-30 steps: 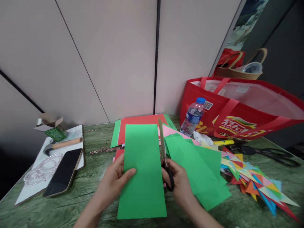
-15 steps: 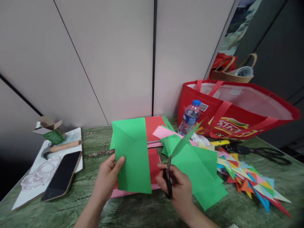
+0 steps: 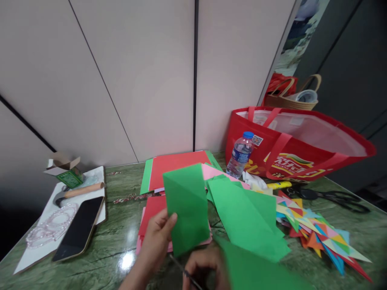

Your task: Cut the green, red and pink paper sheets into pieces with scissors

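Observation:
My left hand [image 3: 157, 233] pinches an upright green paper sheet [image 3: 189, 209] between thumb and fingers. Low in the view, my right hand [image 3: 208, 264], partly blurred, is closed round scissors [image 3: 184, 270] whose blades point up and to the left, below that sheet. Another green paper piece [image 3: 260, 266], smeared by motion, rises beside the right hand; whether the hand grips it I cannot tell. Loose green sheets [image 3: 242, 213] lie to the right of the held one. Behind the left hand is a stack of red and pink paper [image 3: 151, 213].
A pile of red and green sheets [image 3: 178, 169] lies near the wall. To the right are a water bottle [image 3: 240, 155], red bag [image 3: 281, 145], folded colored paper pieces [image 3: 323, 233] and black scissors [image 3: 335, 197]. A phone [image 3: 80, 229] and wooden-handled tool [image 3: 81, 190] lie left.
My left hand has moved right with its green sheet, uncovering the red sheet behind. My right hand and the scissors have dropped toward the bottom edge, with a green piece beside them.

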Tool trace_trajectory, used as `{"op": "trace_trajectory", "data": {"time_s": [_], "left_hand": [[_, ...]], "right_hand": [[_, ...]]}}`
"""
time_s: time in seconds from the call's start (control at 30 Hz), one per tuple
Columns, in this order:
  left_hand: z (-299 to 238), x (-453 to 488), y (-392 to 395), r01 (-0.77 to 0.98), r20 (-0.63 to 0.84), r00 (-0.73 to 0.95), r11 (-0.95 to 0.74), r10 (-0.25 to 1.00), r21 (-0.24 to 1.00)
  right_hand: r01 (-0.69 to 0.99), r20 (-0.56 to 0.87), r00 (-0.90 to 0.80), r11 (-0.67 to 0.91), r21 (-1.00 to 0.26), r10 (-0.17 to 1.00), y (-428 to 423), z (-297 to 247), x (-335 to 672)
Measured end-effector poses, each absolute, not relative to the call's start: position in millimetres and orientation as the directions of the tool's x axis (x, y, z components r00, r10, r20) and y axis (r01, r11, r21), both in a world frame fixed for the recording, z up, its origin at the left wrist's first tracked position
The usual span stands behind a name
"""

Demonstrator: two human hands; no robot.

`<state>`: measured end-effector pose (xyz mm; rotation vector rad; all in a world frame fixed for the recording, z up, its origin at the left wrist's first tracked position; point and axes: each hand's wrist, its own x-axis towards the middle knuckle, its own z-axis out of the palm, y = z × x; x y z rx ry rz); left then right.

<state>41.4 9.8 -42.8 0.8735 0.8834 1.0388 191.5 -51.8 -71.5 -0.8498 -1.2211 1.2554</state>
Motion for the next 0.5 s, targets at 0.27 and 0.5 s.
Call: {"op": "trace_trajectory", "data": {"time_s": [0.27,0.5], "left_hand": [[-49.2,59.4,-2.2,-0.204,-0.169,0.468,0.292,0.867,0.934],[-55.3,53.5,11.2,-0.349,-0.251,0.229,0.32,0.94,0.881]], "right_hand": [[-0.072,-0.087,-0.839,-0.268,-0.961,0.537,-18.6,-56.8,218.1],[-0.148,0.11,-0.423,0.051,-0.988,0.899,-30.8,-44.6,192.8]]}}
